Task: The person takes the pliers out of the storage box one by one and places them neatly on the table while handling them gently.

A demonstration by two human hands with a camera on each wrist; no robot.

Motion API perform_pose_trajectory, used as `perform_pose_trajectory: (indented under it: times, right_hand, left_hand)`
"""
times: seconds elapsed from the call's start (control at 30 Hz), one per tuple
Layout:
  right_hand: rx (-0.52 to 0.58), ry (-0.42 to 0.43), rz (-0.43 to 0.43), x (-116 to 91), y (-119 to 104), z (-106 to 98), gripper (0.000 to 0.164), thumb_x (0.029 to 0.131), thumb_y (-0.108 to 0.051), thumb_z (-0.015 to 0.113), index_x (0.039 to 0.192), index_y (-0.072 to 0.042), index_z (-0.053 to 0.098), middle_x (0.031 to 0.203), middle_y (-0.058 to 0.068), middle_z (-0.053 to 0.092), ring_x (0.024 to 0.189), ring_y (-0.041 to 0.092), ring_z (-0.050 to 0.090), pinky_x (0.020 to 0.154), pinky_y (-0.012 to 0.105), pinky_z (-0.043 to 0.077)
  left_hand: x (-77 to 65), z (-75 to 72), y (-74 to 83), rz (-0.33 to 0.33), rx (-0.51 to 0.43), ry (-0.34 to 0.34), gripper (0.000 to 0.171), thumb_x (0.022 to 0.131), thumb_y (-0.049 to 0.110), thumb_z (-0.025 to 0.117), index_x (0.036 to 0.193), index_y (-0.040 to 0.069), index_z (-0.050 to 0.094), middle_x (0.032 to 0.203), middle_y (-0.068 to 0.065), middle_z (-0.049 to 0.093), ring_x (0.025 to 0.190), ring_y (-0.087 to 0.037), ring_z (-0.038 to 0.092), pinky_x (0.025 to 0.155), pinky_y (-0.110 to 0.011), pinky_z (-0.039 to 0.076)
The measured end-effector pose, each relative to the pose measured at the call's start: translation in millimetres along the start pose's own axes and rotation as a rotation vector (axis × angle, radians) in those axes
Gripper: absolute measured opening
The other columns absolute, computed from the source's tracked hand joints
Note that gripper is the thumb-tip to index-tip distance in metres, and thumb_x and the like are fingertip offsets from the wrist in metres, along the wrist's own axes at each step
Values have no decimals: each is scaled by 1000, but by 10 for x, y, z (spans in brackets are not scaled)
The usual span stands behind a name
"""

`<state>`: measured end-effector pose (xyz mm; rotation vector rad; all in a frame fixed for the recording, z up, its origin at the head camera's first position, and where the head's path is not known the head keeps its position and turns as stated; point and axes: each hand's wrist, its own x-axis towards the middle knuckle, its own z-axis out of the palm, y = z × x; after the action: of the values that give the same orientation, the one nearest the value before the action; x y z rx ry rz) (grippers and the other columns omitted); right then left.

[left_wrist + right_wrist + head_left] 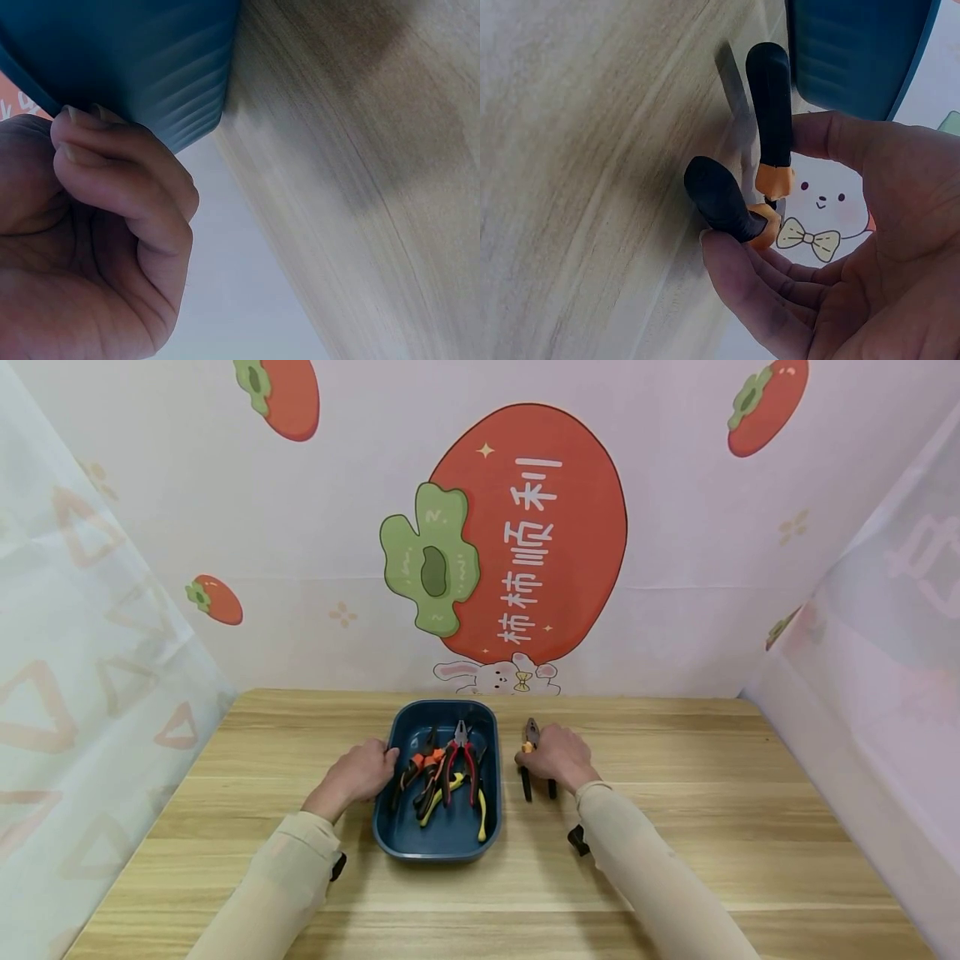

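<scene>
My left hand [365, 768] grips the left rim of a dark blue plastic tray [438, 852]; in the left wrist view its curled fingers [112, 161] meet the tray's edge. Inside the tray lie several pliers: a red-and-black pair [473, 777] on top, orange-and-black ones [415, 767], and a yellow-handled pair [482, 822]. To the right of the tray, my right hand [558, 753] holds pliers with black-and-orange handles [771, 105], thumb on one handle and fingers around the other. Their grey jaws point toward the back wall in the head view.
The wooden table [712, 802] runs back to a wall sheet [337, 652] printed with persimmons and a rabbit. More of the sheet hangs along both sides. A small black object [578, 840] shows by the right sleeve, another black piece [338, 867] by the left sleeve.
</scene>
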<state>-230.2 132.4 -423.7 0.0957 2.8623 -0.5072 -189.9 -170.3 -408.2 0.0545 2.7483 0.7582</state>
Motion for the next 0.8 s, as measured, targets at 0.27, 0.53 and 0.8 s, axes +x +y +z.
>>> perform_pose_trajectory:
  times: [0.27, 0.53, 0.8]
  right_hand:
    - [-13, -13, 8, 11, -20, -13, 40, 85, -44, 77, 69, -11, 60, 63, 3, 50, 58, 22, 57, 48, 29, 38]
    - [-4, -3, -2, 24, -9, 9, 39, 84, -42, 78, 68, -12, 58, 62, 2, 48, 57, 22, 56, 47, 30, 38]
    - [-4, -14, 12, 42, -2, 13, 40, 84, -43, 78, 67, -13, 58, 61, 1, 47, 55, 21, 55, 47, 30, 37]
  left_hand:
    - [-5, 4, 2, -6, 8, 3, 35, 109, 26, 40, 94, 1, 61, 65, -9, 57, 51, -20, 57, 51, -33, 45]
    - [-26, -1, 21, -13, 18, 0, 35, 109, 26, 40, 94, 2, 61, 65, -9, 57, 51, -20, 58, 52, -33, 45]
    - [-35, -1, 28, -18, 23, 3, 35, 109, 26, 40, 93, 2, 60, 66, -9, 57, 52, -21, 57, 52, -34, 45]
